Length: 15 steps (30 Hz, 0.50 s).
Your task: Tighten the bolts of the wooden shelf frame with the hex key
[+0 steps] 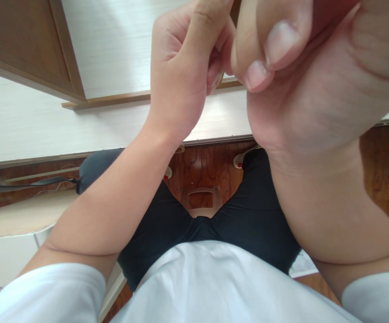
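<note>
Both hands are raised close to the camera, over a wooden frame on the table. My left hand [181, 72] is closed, its thumb pressed over curled fingers. Beside it, at the upper right, my right hand [308, 85] shows its palm side with the fingers curled in. The fingertips of the two hands meet or overlap near the top middle. Whatever they may hold is hidden by the fingers and the top edge of the picture. Below and behind my left hand runs the brown wooden strip [113, 98] of the frame, joined to a brown panel [22, 40] at the upper left.
A white table top [39, 121] with a pale grain spans the view. Under its edge are my dark-trousered legs, a stool [217, 197] and a reddish wood floor [201, 166]. A white cabinet [6, 255] stands at the left, with a dark strap [29, 185] above it.
</note>
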Each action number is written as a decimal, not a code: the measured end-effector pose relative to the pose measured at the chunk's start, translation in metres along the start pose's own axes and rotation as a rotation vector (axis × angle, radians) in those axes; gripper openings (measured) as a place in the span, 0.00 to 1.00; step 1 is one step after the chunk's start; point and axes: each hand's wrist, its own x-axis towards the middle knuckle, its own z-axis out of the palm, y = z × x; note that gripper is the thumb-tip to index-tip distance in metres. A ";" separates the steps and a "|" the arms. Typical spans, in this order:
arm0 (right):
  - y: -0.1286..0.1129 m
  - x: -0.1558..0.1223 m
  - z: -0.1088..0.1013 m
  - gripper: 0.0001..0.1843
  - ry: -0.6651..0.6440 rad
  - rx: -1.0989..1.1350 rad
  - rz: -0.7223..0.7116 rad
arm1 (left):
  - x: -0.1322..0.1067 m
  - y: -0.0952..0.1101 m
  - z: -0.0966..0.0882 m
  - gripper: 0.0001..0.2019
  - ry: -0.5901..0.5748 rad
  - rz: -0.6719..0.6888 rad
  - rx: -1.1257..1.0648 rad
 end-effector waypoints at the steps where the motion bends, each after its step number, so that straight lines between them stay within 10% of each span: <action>1: 0.002 0.001 -0.001 0.43 -0.026 -0.003 0.023 | 0.000 -0.001 0.000 0.28 -0.003 -0.003 -0.015; 8: 0.031 -0.002 -0.013 0.45 -0.494 0.698 0.396 | 0.000 -0.001 -0.002 0.24 0.075 -0.139 -0.083; 15: 0.024 -0.005 -0.011 0.42 -0.401 0.781 0.450 | -0.001 0.005 0.002 0.26 0.030 0.004 0.061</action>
